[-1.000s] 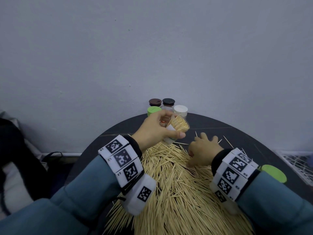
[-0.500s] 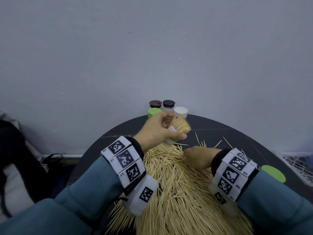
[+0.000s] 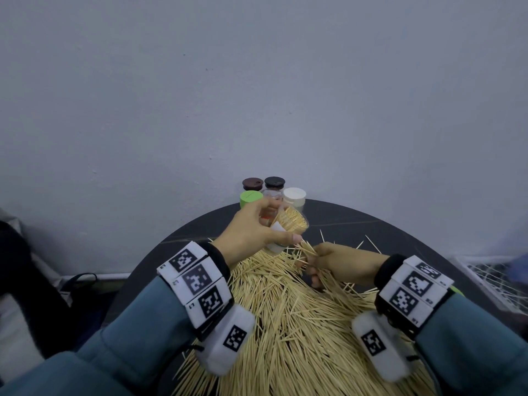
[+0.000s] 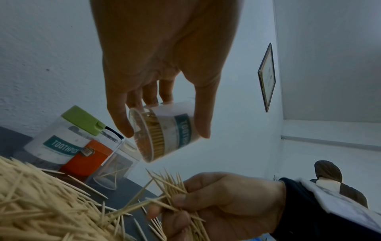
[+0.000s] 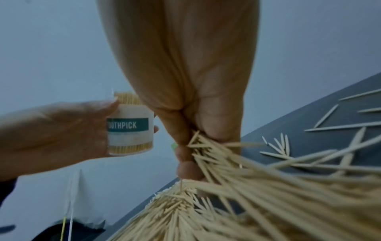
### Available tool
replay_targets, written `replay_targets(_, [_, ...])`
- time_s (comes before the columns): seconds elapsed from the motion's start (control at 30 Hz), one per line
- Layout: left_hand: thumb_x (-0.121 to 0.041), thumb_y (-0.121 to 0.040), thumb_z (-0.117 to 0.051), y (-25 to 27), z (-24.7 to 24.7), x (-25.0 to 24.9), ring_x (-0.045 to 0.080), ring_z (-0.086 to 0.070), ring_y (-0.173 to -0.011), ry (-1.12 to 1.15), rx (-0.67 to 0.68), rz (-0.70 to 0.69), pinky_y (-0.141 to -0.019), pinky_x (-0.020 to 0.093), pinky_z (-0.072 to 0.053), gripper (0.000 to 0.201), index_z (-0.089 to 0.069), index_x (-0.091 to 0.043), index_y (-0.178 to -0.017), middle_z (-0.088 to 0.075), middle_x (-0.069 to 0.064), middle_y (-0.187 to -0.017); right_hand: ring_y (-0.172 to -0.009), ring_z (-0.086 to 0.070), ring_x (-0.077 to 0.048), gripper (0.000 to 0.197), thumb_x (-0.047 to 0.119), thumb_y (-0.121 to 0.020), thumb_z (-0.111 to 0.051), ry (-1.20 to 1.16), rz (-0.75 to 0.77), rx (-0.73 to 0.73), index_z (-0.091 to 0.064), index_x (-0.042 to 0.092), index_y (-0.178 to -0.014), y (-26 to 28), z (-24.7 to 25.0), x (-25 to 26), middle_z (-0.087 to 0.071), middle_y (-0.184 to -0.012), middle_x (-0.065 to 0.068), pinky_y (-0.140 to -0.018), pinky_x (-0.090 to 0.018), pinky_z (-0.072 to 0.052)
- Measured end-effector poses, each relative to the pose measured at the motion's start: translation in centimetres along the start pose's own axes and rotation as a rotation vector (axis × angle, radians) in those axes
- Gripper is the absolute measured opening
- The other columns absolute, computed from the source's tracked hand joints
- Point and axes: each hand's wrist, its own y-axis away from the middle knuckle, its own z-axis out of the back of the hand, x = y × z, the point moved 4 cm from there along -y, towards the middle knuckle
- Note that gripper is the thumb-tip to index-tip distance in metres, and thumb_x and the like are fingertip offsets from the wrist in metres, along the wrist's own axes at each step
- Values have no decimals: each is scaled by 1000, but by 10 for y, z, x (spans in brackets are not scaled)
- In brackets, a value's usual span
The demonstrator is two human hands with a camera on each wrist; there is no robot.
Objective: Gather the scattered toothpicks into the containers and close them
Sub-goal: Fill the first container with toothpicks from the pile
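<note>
My left hand (image 3: 254,232) grips a clear toothpick container (image 3: 288,228) (image 4: 164,130) (image 5: 131,130) with a teal label, open at the top, nearly full and tilted to the right above the table. Just below its mouth my right hand (image 3: 328,262) (image 4: 216,203) clutches a bunch of toothpicks (image 3: 307,248) (image 4: 171,184) (image 5: 208,151), tips fanned out toward the container. A big heap of loose toothpicks (image 3: 300,324) (image 5: 278,203) covers the round black table (image 3: 357,221) beneath both wrists.
Several closed containers stand at the table's far edge against the wall: green lid (image 3: 251,197), brown lid (image 3: 253,183), black lid (image 3: 274,182), white lid (image 3: 294,194). A loose green lid (image 3: 457,291) lies behind my right wrist. Stray toothpicks (image 3: 368,244) lie at right.
My right hand closed on a bunch of toothpicks in the heap and lifted it toward the container's mouth. The left hand has kept the container tilted in place.
</note>
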Motion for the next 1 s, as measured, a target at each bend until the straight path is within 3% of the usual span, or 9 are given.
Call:
replay_targets(0.1, [-16, -68, -82, 2, -1, 0, 9, -61, -96, 10, 6, 12, -72, 16, -51, 59, -57, -20, -122, -60, -7, -106, -61, -49, -12, 28, 10, -102, -30, -143, 59, -43, -51, 8, -84, -1, 2, -2, -45, -70, -2, -57, -17, -48])
replay_targets(0.23, [-17, -67, -83, 1, -2, 3, 17, -63, -103, 2, 7, 32, -88, 33, -55, 60, -57, -21, -121, -63, 0, -113, -55, -49, -10, 25, 12, -102, -30, -242, 94, -89, -43, 8, -81, -5, 7, -3, -46, -66, -2, -58, -22, -44])
replay_targets(0.37, [-16, -67, -83, 1, -2, 5, 18, -65, -101, 1, 11, 37, -88, 36, -55, 57, -58, -22, -118, -65, 2, -111, -46, -44, -6, 26, 9, -102, -28, -430, 175, -123, -40, 10, -79, -5, 11, 4, -44, -59, 1, -49, -18, -39])
replay_targets(0.47, [-17, -66, -83, 0, -2, 6, 18, -66, -100, -3, 19, 36, -88, 33, -55, 57, -58, -22, -117, -66, 2, -112, -48, -41, -6, 24, 7, -102, -26, -560, 239, -147, -41, 11, -84, -5, 13, 9, -41, -62, 0, -49, -17, -37])
replay_targets(0.6, [-13, -67, -82, 1, -4, 7, 14, -67, -96, -3, 21, 27, -78, 23, -55, 57, -58, -20, -118, -66, 1, -110, -51, -36, -7, 25, 6, -101, -25, -745, 326, -254, -46, 9, -90, 0, 23, 20, -38, -64, 0, -50, -18, -32])
replay_targets(0.7, [-12, -67, -82, 2, -5, 7, 13, -67, -95, -6, 33, 32, -74, 20, -55, 57, -57, -19, -119, -66, 1, -111, -49, -33, -7, 27, 8, -102, -24, -888, 402, -338, -46, 8, -87, 6, 33, 28, -35, -65, -1, -46, -17, -29])
replay_targets(0.87, [-12, -69, -81, 5, -9, 5, 0, -59, -87, -69, 47, 10, -61, 7, -49, 55, -58, -19, -118, -58, -12, -101, -44, -34, -5, 25, 5, -101, -25, -1111, 544, -387, -42, 10, -84, 19, 49, 40, -35, -62, 0, -42, -15, -29])
replay_targets(0.93, [-13, -68, -82, 6, -11, 6, 1, -60, -90, -90, 61, 22, -65, 8, -50, 55, -58, -20, -118, -59, -10, -103, -42, -35, -5, 24, 6, -101, -25, -1195, 604, -379, -42, 10, -84, 23, 52, 45, -36, -60, 1, -40, -15, -31])
replay_targets(1.0, [-15, -67, -84, 6, -13, 8, 9, -62, -98, -115, 104, 36, -77, 18, -53, 56, -58, -22, -116, -64, -4, -107, -42, -35, -5, 24, 7, -101, -25, -1255, 637, -366, -42, 9, -85, 24, 51, 48, -38, -58, 2, -40, -15, -32])
